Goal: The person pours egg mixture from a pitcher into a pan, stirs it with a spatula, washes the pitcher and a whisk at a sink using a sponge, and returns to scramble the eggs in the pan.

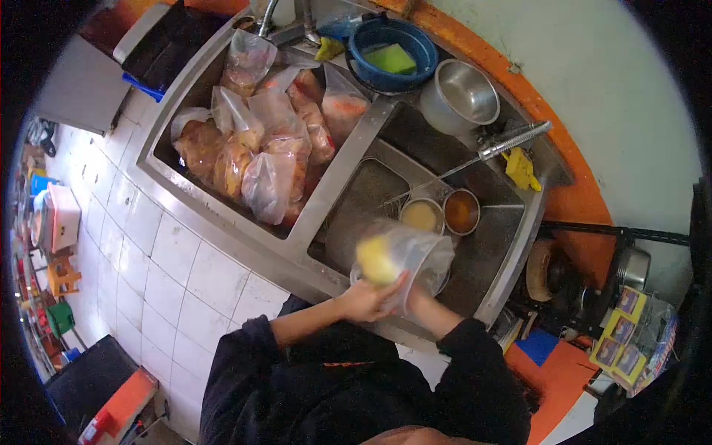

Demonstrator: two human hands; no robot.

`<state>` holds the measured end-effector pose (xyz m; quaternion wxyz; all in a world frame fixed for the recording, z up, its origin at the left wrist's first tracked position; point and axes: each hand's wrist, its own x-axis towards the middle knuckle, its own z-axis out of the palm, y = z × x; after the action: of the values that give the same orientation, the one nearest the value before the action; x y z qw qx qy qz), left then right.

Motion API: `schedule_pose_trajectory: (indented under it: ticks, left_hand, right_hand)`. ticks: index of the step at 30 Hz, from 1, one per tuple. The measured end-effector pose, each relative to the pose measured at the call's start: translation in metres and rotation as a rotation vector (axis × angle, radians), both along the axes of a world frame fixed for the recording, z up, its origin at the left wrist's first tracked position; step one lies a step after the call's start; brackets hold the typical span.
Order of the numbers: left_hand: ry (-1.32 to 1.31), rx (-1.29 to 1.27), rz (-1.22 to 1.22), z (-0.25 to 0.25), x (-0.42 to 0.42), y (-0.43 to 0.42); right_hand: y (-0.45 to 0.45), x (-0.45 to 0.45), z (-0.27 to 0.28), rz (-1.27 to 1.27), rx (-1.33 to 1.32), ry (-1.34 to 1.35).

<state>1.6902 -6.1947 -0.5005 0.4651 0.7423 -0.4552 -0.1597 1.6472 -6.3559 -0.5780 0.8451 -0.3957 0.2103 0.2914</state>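
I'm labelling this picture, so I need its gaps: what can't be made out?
All in the head view:
Right hand: fingers obscured by the hazy container and blur.
Yellow thing: too blurred to identify surely.
Bags: exact contents obscured by cloudy, creased plastic.
Blue basin: bottom partly hidden by the green sponge.

This is a kitchen, by its washing-up corner: a two-basin metal sink (340,174) beside a white tiled floor (178,259), clear bags of what looks like food (284,133) in one basin, a metal pot (466,100) and sponge (391,59) along the far edge.
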Motion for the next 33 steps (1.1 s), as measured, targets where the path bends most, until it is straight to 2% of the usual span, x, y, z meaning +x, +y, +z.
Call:
schedule_pose_trajectory:
  ticks: [1, 3, 5, 6, 10, 11, 13, 15, 16, 18, 19, 20, 22, 23, 24, 25, 26, 28, 29, 30, 32, 33]
  left_hand:
    - [-0.005, -0.004, -0.01, 0.002, 0.003, 0.001]
    - [0.077, 0.246, -0.019, 0.003, 0.001, 0.006]
    - [0.076, 0.225, -0.049, 0.004, 0.004, 0.003]
    - [0.076, 0.206, -0.055, 0.004, 0.006, 0.0]
    - [0.083, 0.212, -0.016, 0.007, -0.001, -0.001]
    - [0.077, 0.212, -0.02, 0.006, -0.001, -0.001]
    - [0.007, 0.241, 0.046, 0.005, 0.002, -0.005]
    - [0.014, 0.236, 0.04, 0.005, 0.0, -0.002]
    - [0.016, 0.231, 0.036, 0.005, -0.001, -0.001]
    - [0.046, 0.282, -0.012, 0.005, -0.003, 0.001]
    - [0.073, 0.328, -0.056, 0.005, -0.003, 0.002]
    - [0.067, 0.325, -0.05, 0.004, -0.004, 0.002]
    - [0.104, 0.292, -0.076, 0.001, -0.004, 0.004]
    - [0.103, 0.299, -0.073, 0.005, -0.001, 0.006]
    - [0.069, 0.266, -0.06, 0.01, 0.001, 0.01]
    - [0.032, 0.229, -0.047, 0.014, 0.003, 0.012]
    - [0.027, 0.233, -0.05, 0.016, 0.004, 0.012]
    - [0.054, 0.191, -0.02, 0.018, 0.004, 0.009]
    - [0.046, 0.193, -0.019, 0.016, 0.001, 0.008]
    - [0.034, 0.191, -0.01, 0.013, -0.002, 0.007]
    - [0.028, 0.19, 0.003, 0.015, -0.005, 0.001]
    - [0.017, 0.284, -0.037, 0.024, -0.007, -0.002]
  right_hand:
    - [-0.003, -0.011, 0.004, 0.155, -0.114, -0.039]
    - [-0.018, -0.028, 0.009, 0.395, -0.551, -0.091]
    - [-0.062, 0.003, 0.0, 1.501, -1.184, -0.707]
    - [-0.068, 0.008, 0.0, 1.479, -1.198, -0.691]
    - [-0.081, 0.02, 0.007, 1.048, -1.683, -0.964]
    - [-0.069, 0.02, 0.018, 1.04, -1.688, -0.963]
    - [-0.018, 0.015, 0.046, 0.408, -1.121, -0.286]
    - [0.018, 0.007, 0.073, -0.184, -0.439, 0.338]
    - [0.011, 0.019, 0.078, -0.185, -0.438, 0.339]
    - [-0.017, 0.052, 0.084, -0.57, 0.213, 0.21]
    - [-0.025, 0.05, 0.071, -0.518, 0.152, 0.091]
    - [-0.02, 0.046, 0.064, -0.513, 0.151, 0.084]
    - [0.006, 0.02, 0.052, -0.624, -0.126, 0.224]
    - [0.02, 0.006, 0.066, -0.447, -0.2, 0.188]
    - [0.014, 0.003, 0.061, -0.45, -0.189, 0.191]
    - [0.01, 0.001, 0.054, -0.335, -0.232, 0.174]
    - [0.003, 0.003, 0.043, -0.126, -0.341, 0.135]
    - [-0.028, 0.028, 0.016, 0.633, -0.787, -0.179]
    - [-0.039, 0.041, 0.003, 0.932, -0.946, -0.346]
    - [-0.047, 0.052, -0.006, 1.107, -1.031, -0.441]
    - [-0.058, 0.062, -0.011, 1.194, -1.092, -0.47]
    - [-0.062, 0.064, -0.01, 1.181, -1.099, -0.464]
